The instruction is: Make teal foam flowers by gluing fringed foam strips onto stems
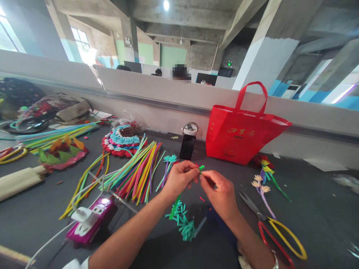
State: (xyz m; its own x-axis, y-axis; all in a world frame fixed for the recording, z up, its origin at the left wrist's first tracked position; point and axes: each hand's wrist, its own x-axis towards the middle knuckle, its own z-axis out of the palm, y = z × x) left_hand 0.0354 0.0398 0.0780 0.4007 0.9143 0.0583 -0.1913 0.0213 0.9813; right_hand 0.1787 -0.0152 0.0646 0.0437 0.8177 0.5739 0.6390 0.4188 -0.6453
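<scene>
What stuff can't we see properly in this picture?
In the head view:
Bright green fuzzy stem, middle part: covered by the left hand.
Inside the red fabric bag: hidden by its front side.
Gold lettering on that bag: too small and blurred to read.
Cream cylindrical roll, left end: cut off by the picture's left edge.

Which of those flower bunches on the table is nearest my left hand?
The turquoise flowers, just beyond your left hand. The peach flowers and the yellow flower both lie farther off, to the right of your right hand.
</scene>
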